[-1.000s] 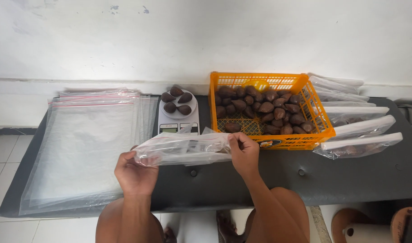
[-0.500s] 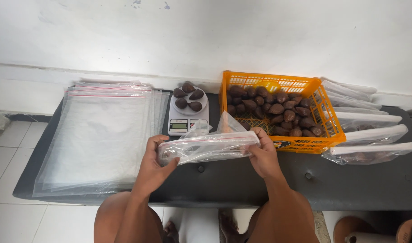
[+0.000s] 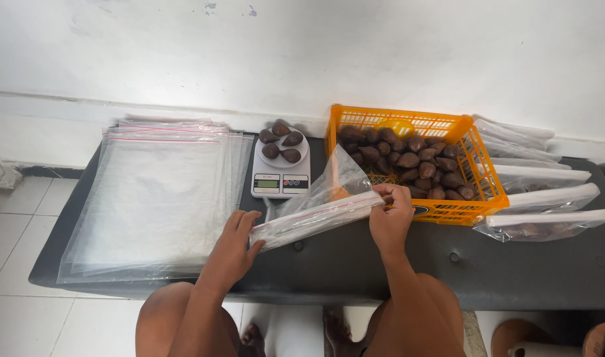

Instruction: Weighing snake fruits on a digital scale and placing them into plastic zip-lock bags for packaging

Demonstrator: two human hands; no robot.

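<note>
Both hands are pinching the bag (image 3: pixel 319 211) just in front of the scale (image 3: pixel 280 170), left hand (image 3: pixel 235 243) and right hand (image 3: pixel 389 213) gripping its stiffer zip strip, since the film looks limp, light and slippery.

Glossy clear plastic bag (image 3: pixel 322 210), orange plastic crate (image 3: pixel 477 192), matt dark padded bench (image 3: pixel 355 264).

We see our two forearms bare, no sleeves, watch or rings on the left hand (image 3: pixel 233 241) or the right hand (image 3: pixel 389 215). Our knees and thighs are bare near the picture's lower edge, and our feet below are bare too.
</note>
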